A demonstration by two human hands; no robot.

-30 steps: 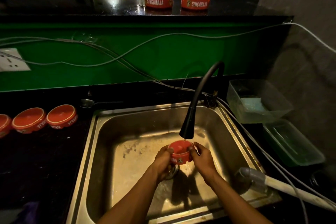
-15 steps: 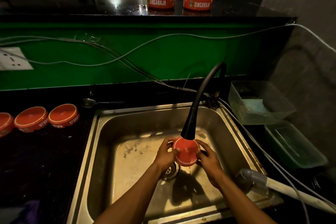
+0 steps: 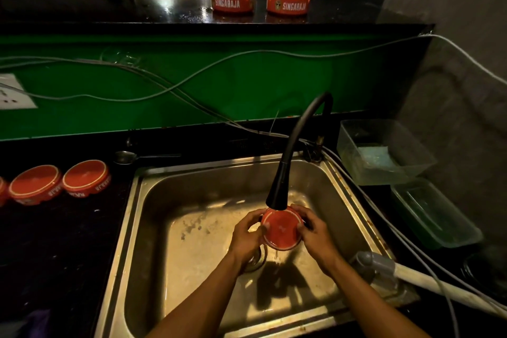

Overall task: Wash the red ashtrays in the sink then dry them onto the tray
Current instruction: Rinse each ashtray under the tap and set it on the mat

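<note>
A round red ashtray is held over the steel sink, just under the black tap spout, with its flat underside turned toward me. My left hand grips its left rim and my right hand grips its right rim. Two red ashtrays lie upside down on the dark counter left of the sink; a third shows only as a sliver at the frame's left edge. Two more, lettered SINGARAJA, stand upright on the high ledge.
A spoon lies behind the sink's left corner. Two clear plastic tubs sit right of the sink. A white pipe with a grey fitting lies across the sink's right front corner. Cables run along the green wall.
The ashtray has been turned in my hands from side-on to underside facing me, staying beneath the spout. Both hands have shifted slightly around its rim.
</note>
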